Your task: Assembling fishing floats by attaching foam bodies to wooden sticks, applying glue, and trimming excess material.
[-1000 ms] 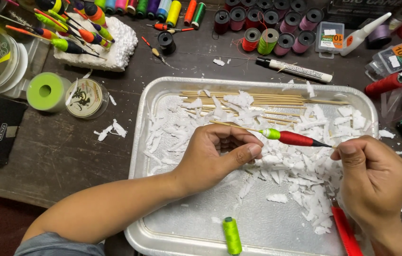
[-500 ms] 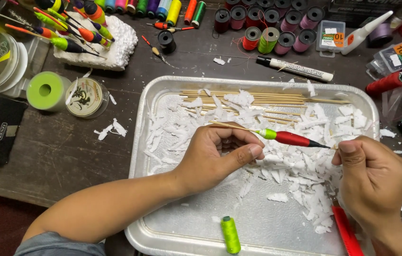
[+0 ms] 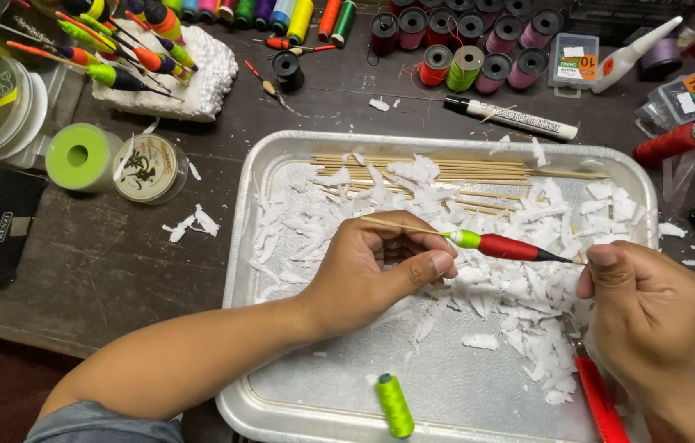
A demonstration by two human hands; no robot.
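The left hand [image 3: 380, 275] had its fingers [image 3: 425, 267] closed around the thin wooden stem of a fishing float [image 3: 495, 245], whose green and red body lay level between the two hands, above a metal tray [image 3: 278, 385]. The right hand [image 3: 651, 316] had its fingers [image 3: 606, 262] curled shut at the float's dark tip; whether they pinched it could not be told. White foam shavings [image 3: 512, 299] lay under and around both sets of fingers. Beyond them, bamboo sticks [image 3: 446, 168] lay across the tray's far side. A green thread spool [image 3: 394, 404] lay nearer than the left fingers, and a red-handled tool [image 3: 598, 398] lay under the right hand.
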